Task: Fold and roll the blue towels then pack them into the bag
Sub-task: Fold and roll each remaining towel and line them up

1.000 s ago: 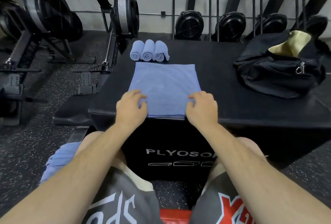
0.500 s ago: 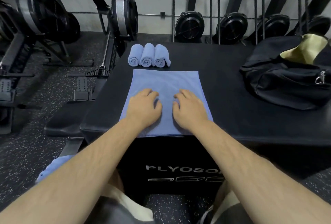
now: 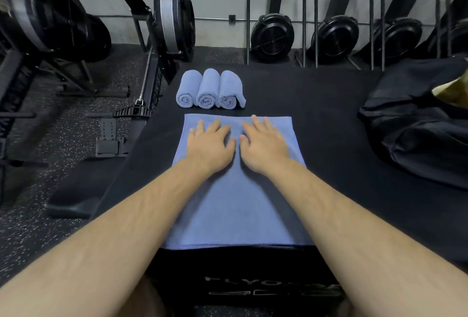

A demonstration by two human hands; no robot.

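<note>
Both hands have slid from the near part of the towel (image 3: 235, 190) to its far edge; the left hand (image 3: 210, 144) and right hand (image 3: 263, 143) lie flat, fingers straight, holding nothing. It lies spread on the box (image 3: 329, 139), before three rolls (image 3: 209, 88); the bag (image 3: 417, 134) waits at right. Soft, light cloth, I judge: pinch the corners of one edge to fold

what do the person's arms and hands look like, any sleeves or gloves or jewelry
Both forearms are bare right to the bottom edge of the head view, with no sleeve in sight. The left hand and the right hand wear no gloves. No watch, wristband or ring shows on either. Fine hair shows along both forearms. The fingers are bare too.
</note>
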